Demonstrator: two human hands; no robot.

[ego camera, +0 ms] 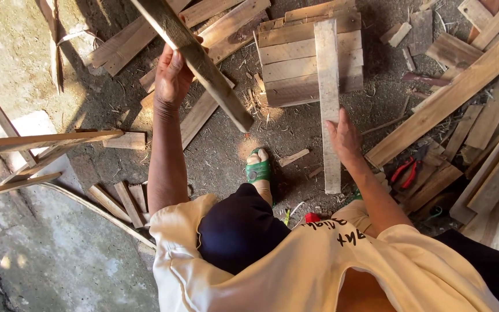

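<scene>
At lower centre, a foot in a green sandal [258, 171] on dirt. Right of centre, right hand [343, 137] flat, fingers together, pressing a pale rough slat [328, 110] lying across a panel of nailed boards [295, 63]. Upper left, left hand [172, 74] curled around a weathered plank [194, 58], raised aslant. Red-handled pliers [406, 171] at right among scrap boards.

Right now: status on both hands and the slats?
Left hand grips raised slat. Right hand rests on long slat lying across stacked panel. Red pliers beside it.
</scene>
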